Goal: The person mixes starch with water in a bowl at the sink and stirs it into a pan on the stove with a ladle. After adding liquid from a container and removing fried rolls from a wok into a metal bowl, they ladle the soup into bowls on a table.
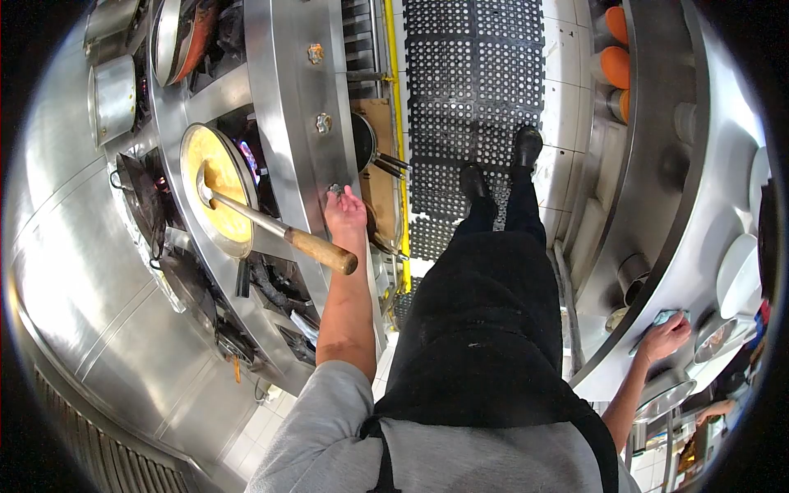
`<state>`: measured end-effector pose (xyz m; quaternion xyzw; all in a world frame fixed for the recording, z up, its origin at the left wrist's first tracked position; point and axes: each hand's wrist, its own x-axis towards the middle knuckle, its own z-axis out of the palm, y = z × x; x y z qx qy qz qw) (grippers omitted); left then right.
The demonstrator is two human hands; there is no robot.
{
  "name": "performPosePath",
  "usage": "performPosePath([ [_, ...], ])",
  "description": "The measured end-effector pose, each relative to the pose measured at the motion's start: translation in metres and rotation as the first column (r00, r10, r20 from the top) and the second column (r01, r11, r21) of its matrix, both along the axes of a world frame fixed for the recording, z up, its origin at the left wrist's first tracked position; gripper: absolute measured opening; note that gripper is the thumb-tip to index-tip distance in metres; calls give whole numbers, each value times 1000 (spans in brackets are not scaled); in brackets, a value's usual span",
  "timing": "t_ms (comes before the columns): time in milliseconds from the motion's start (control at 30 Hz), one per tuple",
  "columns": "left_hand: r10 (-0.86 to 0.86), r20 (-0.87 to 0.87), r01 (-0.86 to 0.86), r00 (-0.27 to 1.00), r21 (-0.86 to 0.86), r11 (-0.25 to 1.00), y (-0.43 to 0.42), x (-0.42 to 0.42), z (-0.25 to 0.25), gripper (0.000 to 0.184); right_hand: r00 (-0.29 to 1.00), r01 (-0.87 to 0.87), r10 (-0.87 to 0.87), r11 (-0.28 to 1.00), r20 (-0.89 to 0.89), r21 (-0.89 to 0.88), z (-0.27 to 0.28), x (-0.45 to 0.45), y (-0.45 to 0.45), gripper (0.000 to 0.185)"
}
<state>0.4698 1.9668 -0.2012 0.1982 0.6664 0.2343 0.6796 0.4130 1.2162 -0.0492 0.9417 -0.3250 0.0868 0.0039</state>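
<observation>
My left hand [345, 212] is at the front of the stove, its thumb and fingers closed round a small stove knob [334, 190]. To its left, a pan of yellow food [215, 168] sits over a burner, with a metal ladle [246, 211] resting in it. The ladle's wooden handle [322, 250] sticks out over the stove's edge, above my left forearm. On the steel counter at the right, my right hand [667, 335] is closed on a light blue cloth [667, 316], partly hidden under the fingers.
Dark pans [141, 201] and a steel pot [113, 99] stand at the back of the stove. A burner flame shows beside the yellow pan. White plates [739, 275] lie on the right counter, with orange containers [614, 67] on the shelf below. A black mat [475, 90] covers the floor.
</observation>
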Motion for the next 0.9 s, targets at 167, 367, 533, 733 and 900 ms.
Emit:
performPosePath([
  [167,28,-15,-28,999,3,1000,0,2,1,18,1000,-15,15,1000,-2,-10,0,0,-2,48],
  [367,-7,1,7,1000,31,1000,-1,-1,0,21,1000,-10,10,1000,1,-12,1,2,2,48],
  [533,2,-28,-1,1000,19,1000,3,-3,-3,20,1000,24,-24,1000,-9,-1,2,4,6,50],
  [733,-158,786,659,598,-370,655,4,-54,-40,22,999,41,-44,996,28,78,-17,-10,-24,47],
  [900,-886,-392,916,-249,202,-347,-103,-84,19,45,999,46,-47,998,25,46,-20,0,-29,44],
])
